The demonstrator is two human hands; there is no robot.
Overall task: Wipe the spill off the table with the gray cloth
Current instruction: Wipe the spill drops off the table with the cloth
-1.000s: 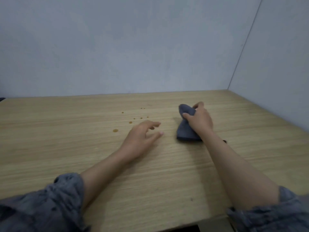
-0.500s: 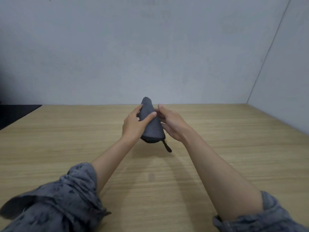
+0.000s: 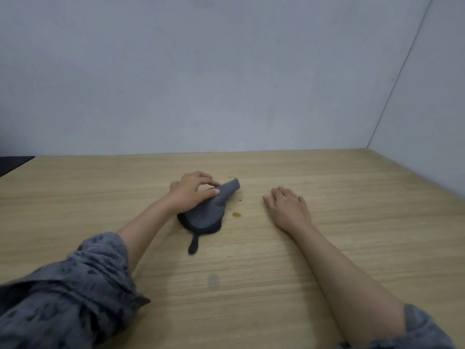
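The folded gray cloth (image 3: pixel 210 210) lies on the wooden table (image 3: pixel 251 273) near its middle, with a small dark loop trailing toward me. My left hand (image 3: pixel 191 191) presses down on the cloth's far end and grips it. Small brown drops of the spill (image 3: pixel 236 214) sit just right of the cloth, and more specks lie beyond its tip. My right hand (image 3: pixel 289 207) rests flat on the table to the right of the drops, palm down, holding nothing.
A gray wall runs along the table's back edge and another along the right side. A dark surface (image 3: pixel 12 163) shows at the far left edge. A faint damp mark (image 3: pixel 213 282) lies on the wood nearer to me.
The cloth went from my right hand, through both hands in the air, down onto the table under my left hand. My right hand let go and now lies flat to the right.
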